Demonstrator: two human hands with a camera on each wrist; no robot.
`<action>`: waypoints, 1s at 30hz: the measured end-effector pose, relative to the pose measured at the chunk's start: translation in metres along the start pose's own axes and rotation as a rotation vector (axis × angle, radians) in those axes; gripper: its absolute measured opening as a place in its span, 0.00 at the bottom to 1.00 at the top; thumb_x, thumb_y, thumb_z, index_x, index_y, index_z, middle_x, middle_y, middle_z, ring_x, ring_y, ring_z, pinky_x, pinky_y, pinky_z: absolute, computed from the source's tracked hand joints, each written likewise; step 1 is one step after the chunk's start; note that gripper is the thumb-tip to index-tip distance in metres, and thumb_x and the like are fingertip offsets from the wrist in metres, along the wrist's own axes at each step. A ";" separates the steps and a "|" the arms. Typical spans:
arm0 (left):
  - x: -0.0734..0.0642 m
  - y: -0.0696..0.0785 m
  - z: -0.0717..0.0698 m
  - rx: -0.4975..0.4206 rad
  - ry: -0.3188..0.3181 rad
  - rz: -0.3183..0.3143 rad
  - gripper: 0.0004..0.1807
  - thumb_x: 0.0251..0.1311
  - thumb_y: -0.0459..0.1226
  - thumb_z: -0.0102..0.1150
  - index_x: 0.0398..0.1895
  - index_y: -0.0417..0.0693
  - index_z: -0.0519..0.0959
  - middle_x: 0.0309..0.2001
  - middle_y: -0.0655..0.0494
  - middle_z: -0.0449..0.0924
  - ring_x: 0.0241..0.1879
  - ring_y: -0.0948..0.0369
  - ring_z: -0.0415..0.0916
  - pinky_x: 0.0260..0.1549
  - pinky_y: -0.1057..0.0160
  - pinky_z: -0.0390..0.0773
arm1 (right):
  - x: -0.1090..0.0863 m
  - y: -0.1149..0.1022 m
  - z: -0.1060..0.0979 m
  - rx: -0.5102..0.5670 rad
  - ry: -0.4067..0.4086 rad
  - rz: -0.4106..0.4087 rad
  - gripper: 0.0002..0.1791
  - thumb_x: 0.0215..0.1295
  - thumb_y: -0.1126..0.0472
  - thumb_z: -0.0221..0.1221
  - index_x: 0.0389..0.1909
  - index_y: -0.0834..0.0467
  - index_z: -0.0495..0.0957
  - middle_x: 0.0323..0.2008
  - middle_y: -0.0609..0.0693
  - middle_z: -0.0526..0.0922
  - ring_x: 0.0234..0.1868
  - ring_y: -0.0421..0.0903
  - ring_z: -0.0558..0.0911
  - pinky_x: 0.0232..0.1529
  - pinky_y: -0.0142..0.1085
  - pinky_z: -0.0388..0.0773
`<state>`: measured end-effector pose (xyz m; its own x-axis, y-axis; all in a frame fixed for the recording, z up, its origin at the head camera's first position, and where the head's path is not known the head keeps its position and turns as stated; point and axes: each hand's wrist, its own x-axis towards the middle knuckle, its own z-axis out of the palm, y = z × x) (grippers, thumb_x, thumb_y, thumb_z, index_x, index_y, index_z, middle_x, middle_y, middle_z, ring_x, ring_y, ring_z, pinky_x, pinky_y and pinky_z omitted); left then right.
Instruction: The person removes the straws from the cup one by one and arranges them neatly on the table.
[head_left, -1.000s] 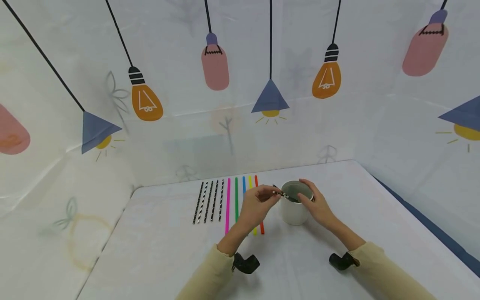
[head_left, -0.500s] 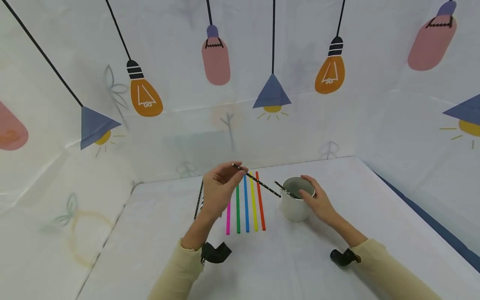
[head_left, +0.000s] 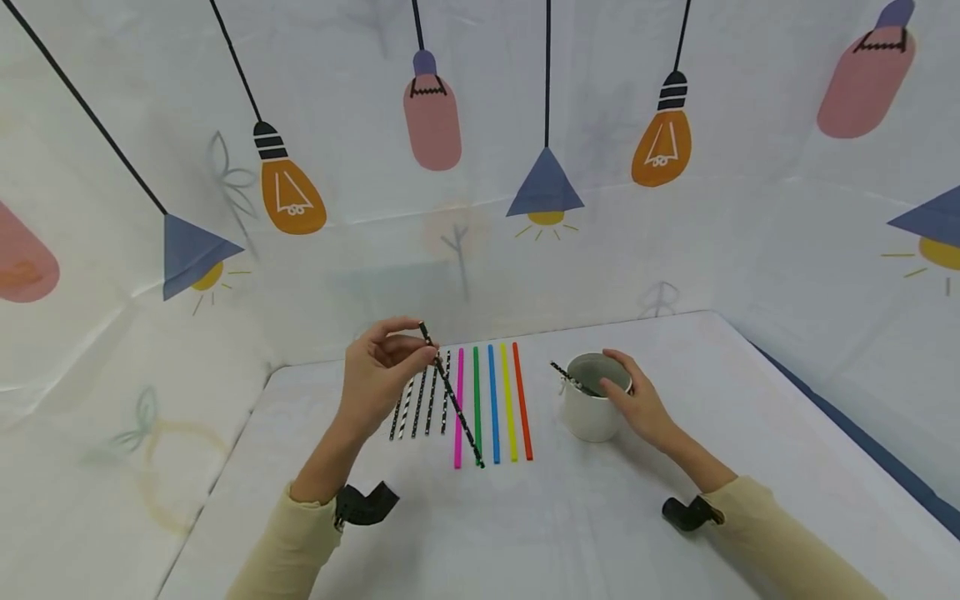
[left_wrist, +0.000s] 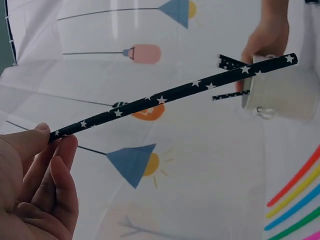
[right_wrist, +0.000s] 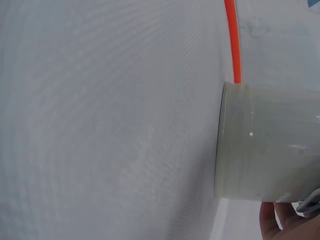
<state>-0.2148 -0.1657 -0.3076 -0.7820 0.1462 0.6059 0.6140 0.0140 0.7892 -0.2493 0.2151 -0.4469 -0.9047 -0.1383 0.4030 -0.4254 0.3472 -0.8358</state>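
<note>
My left hand [head_left: 375, 379] pinches a black straw with white stars [left_wrist: 175, 95] near one end, between thumb and fingertips. The straw slants down in the air in front of the row of straws. On the table at the right stands a white pot [head_left: 588, 421]. My right hand [head_left: 639, 404] grips its rim, with the thumb at the near side and fingers round the far side. Black patterned straws [head_left: 562, 372] lean out over the pot's left rim. In the right wrist view, fingers [right_wrist: 270, 220] show beside the pot wall; the rest of that hand is cut off.
Several black-and-white patterned straws [head_left: 430, 404] lie in a row on the white table [head_left: 570, 525]. To their right lie a pink straw [head_left: 458, 450], a green straw [head_left: 476, 375], a blue straw [head_left: 492, 408], a yellow straw [head_left: 509, 408] and a red straw [head_left: 523, 408]. A lamp-patterned cloth [head_left: 360, 275] hangs behind.
My left hand has moved left from the pot's rim with the star-patterned straw, which now points more steeply down. The right hand still holds the pot in about the same place.
</note>
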 end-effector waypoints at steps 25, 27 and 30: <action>-0.058 -0.091 -0.034 0.129 -0.119 -0.476 0.10 0.59 0.33 0.66 0.41 0.33 0.84 0.35 0.44 0.84 0.32 0.57 0.81 0.35 0.60 0.81 | -0.001 -0.001 0.000 0.024 -0.015 0.024 0.28 0.74 0.61 0.51 0.72 0.61 0.57 0.66 0.61 0.64 0.62 0.54 0.65 0.51 0.25 0.66; -0.063 -0.099 -0.033 0.130 -0.128 -0.486 0.11 0.59 0.33 0.67 0.41 0.33 0.83 0.35 0.44 0.84 0.32 0.56 0.82 0.37 0.55 0.81 | -0.001 0.000 0.000 0.024 -0.013 0.018 0.29 0.74 0.61 0.51 0.72 0.61 0.57 0.66 0.61 0.64 0.62 0.55 0.65 0.51 0.25 0.66; -0.069 -0.109 -0.032 0.142 -0.149 -0.501 0.13 0.59 0.34 0.67 0.41 0.31 0.83 0.36 0.43 0.85 0.33 0.57 0.82 0.38 0.51 0.81 | -0.001 0.002 0.000 0.020 -0.005 0.013 0.29 0.74 0.61 0.51 0.72 0.61 0.57 0.66 0.62 0.64 0.62 0.55 0.65 0.51 0.25 0.66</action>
<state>-0.2318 -0.2089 -0.4322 -0.9655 0.2256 0.1300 0.1864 0.2502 0.9501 -0.2492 0.2160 -0.4485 -0.9104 -0.1383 0.3899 -0.4135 0.3307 -0.8483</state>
